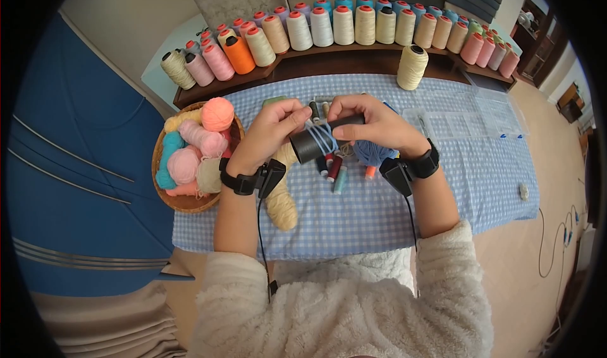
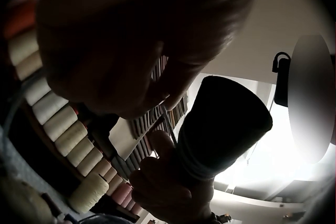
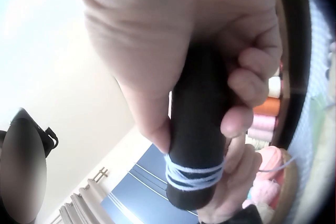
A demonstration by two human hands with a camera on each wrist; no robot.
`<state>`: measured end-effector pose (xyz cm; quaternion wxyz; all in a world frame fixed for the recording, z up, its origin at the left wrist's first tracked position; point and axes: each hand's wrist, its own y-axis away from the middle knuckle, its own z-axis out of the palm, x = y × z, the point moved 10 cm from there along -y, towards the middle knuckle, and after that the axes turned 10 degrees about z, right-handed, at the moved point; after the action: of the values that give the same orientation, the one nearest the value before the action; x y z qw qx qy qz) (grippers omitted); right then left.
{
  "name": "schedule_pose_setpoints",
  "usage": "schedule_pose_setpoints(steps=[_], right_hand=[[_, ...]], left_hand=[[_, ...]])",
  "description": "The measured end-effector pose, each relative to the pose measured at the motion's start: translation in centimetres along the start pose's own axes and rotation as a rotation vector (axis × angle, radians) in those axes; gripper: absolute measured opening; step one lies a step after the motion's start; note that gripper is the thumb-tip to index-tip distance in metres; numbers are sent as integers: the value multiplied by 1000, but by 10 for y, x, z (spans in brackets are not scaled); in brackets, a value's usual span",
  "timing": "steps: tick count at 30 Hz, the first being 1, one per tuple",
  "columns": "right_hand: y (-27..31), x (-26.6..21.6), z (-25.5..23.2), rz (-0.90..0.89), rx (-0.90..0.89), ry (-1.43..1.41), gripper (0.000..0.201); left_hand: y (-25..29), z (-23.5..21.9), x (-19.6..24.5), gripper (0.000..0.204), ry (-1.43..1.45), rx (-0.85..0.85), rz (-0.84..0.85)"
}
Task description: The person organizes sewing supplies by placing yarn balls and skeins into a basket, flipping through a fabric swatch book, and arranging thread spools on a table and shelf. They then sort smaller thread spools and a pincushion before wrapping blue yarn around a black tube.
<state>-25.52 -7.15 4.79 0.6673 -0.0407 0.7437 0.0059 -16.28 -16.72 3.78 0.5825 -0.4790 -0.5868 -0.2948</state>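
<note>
My right hand [image 1: 382, 125] grips a black tapered cone [image 1: 306, 148] by its narrower end, thumb along one side and fingers round the other. Several loose turns of light blue yarn [image 3: 193, 175] are wound round the cone near its wide end. Thumb and fingertips of my left hand [image 1: 270, 129] pinch a strand of this yarn beside the cone. In the left wrist view the cone [image 2: 223, 121] is dark, its wide end upward. Below the right hand lies a ball of blue yarn [image 1: 374, 153] on the checked cloth, partly hidden by that hand.
A wicker basket [image 1: 156, 179] of yarn balls stands at the left. Small thread spools [image 1: 336, 168] and a cream yarn skein [image 1: 282, 207] lie beneath my hands. A cream thread cone [image 1: 412, 68] stands before a curved shelf [image 1: 303, 53] of cones. Clear plastic boxes [image 1: 465, 123] sit at the right.
</note>
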Motion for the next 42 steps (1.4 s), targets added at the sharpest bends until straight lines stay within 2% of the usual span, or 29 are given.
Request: schedule_pose_setpoints(steps=[1,4,9,12,15,18,20,23,26,27,29,31,33,36,37,39,42], right_hand=[[0,-2,-2,-39,29,55,21],[-2,-6,-4,-101,124,221,22],[3,-16,-6,-72,307,468,22],[5,-11,-22,32,495,509,23],[0,7,-43,-33,619,333,28],[-8,24,-49,-70,547,-81,24],[-8,26,-45,-32,513,-197,21],[-6,24,-36,19,412,-365,18],[-4,17,-23,49,295,-474,17],[-4,16,-18,56,257,-500,18],[-8,21,-15,53,166,-431,19],[-9,22,-14,63,98,-347,20],[-9,22,-11,85,54,-247,21],[-8,16,-12,58,137,-1,24],[-9,16,-12,58,141,14,24],[-10,17,-12,57,151,44,25],[-5,7,-19,2,252,164,28]], left_hand=[[1,0,-2,27,19,-10,-30],[-3,-3,4,27,-53,47,109],[6,-5,35,21,-521,220,264],[13,9,58,16,-628,239,361],[16,30,60,13,-658,172,374],[10,45,45,14,-662,66,384],[6,51,33,16,-690,-7,350],[-4,44,-4,19,-569,-123,134],[-9,32,-23,21,-342,-137,91],[-8,25,-28,21,-306,-96,66],[-6,12,-36,21,-234,-14,17],[-2,2,3,19,-331,110,394],[-9,-1,-11,15,-67,-46,161],[-9,-23,-24,13,20,34,24],[-6,-23,-21,15,49,27,8],[-5,-21,-10,16,-84,34,54],[-7,-15,-5,18,-163,35,117]])
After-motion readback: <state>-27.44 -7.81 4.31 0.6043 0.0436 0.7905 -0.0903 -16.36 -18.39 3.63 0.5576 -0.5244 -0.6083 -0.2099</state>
